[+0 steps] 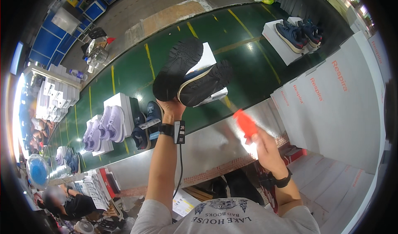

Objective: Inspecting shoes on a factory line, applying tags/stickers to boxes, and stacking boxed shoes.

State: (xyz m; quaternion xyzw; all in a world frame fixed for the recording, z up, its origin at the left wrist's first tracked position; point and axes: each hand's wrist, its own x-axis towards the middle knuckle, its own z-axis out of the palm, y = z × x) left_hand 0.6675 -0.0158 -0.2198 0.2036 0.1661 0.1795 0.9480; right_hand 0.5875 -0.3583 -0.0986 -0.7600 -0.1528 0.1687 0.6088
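My left hand (172,108) is closed at the heels of a pair of dark shoes (176,66), lifted over the green conveyor belt (166,32). Their black treaded soles face me, and a strip of dark blue upper shows on the right shoe (205,84). A white shoebox (209,56) sits partly hidden behind them. Off to the right, my right hand (266,149) grips a bright orange-red handheld object (245,124), blurred at its tip; its exact kind cannot be made out. It is apart from the shoes, above the belt's near metal edge.
Lilac shoes (111,124) and dark blue shoes (148,124) rest with boxes on the belt to the left. Another dark blue pair (298,35) sits on a white box at far right. Large white cartons (331,101) border my right side. A person (70,201) is at lower left.
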